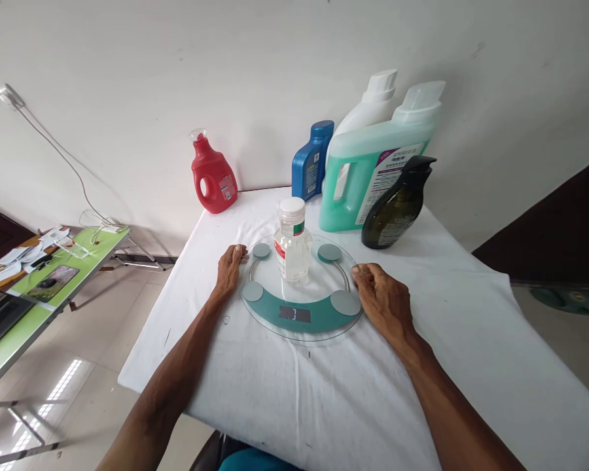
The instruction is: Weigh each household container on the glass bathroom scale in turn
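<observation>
The left hand rests at the left edge of a round glass scale just below the centre of the frame, its fingers curled down against the rim. The right hand sits at the scale's right edge, fingers bent and pressed together on the rim. Whether either hand truly grips the glass or only touches it cannot be told. The scale lies flat between the two hands on a white tablecloth, its teal band and dark display turned toward the lower edge of the frame. A small clear bottle with a white cap stands upright on the middle of the scale, between the hands and apart from both.

Behind the scale, toward the upper right, stand a dark olive pump bottle, a large green jug, a white jug and a blue bottle. A red detergent bottle stands apart at the table's far left corner. A green side table with papers lies at the left of the frame.
</observation>
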A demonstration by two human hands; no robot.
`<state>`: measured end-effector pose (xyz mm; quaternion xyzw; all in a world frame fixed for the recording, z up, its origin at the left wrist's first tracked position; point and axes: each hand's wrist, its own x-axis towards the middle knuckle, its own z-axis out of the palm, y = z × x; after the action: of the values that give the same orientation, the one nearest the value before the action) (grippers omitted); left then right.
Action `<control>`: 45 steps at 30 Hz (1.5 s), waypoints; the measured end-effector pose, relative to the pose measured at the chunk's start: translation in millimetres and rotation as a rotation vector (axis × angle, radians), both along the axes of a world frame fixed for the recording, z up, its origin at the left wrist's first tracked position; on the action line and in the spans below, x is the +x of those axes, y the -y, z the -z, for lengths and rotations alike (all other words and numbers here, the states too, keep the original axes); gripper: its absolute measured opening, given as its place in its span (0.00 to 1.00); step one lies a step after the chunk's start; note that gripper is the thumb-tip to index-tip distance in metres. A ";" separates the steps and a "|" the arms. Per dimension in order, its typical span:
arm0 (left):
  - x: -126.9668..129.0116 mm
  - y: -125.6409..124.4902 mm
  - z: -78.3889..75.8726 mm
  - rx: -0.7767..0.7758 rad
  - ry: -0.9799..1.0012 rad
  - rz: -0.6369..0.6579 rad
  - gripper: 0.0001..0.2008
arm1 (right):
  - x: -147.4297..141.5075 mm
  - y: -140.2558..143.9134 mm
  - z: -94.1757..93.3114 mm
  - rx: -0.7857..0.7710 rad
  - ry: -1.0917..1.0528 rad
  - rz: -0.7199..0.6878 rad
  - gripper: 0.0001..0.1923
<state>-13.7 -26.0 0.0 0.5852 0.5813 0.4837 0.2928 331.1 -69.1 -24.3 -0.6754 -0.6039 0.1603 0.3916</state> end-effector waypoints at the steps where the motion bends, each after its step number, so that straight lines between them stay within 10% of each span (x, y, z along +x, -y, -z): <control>1: 0.2 -0.2 0.4 -0.002 0.003 0.000 0.36 | -0.1 -0.1 0.5 0.008 -0.003 0.001 0.16; 9: 4.8 14.0 -16.1 0.246 -0.043 -0.123 0.43 | -0.4 0.0 -1.4 -0.020 -0.017 0.012 0.15; 17: 58.9 31.3 -42.9 0.222 -0.131 0.297 0.65 | 0.1 -0.1 -0.6 -0.029 -0.034 0.011 0.18; 32: 98.0 12.5 -59.6 0.012 -0.109 0.062 0.26 | 5.1 5.8 -14.7 -0.077 -0.098 -0.011 0.21; 40: 56.4 -107.0 -100.0 0.172 -0.031 -0.140 0.26 | 11.3 4.3 6.2 -0.050 -0.145 0.042 0.28; 45: 38.6 -208.1 -93.9 0.051 -0.171 -0.361 0.26 | 26.6 0.1 18.3 -0.154 -0.214 0.047 0.29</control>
<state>24.9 182.1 93.9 0.5177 0.6870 0.4914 0.1361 357.7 -69.2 -42.5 -0.6966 -0.5286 0.2679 0.4044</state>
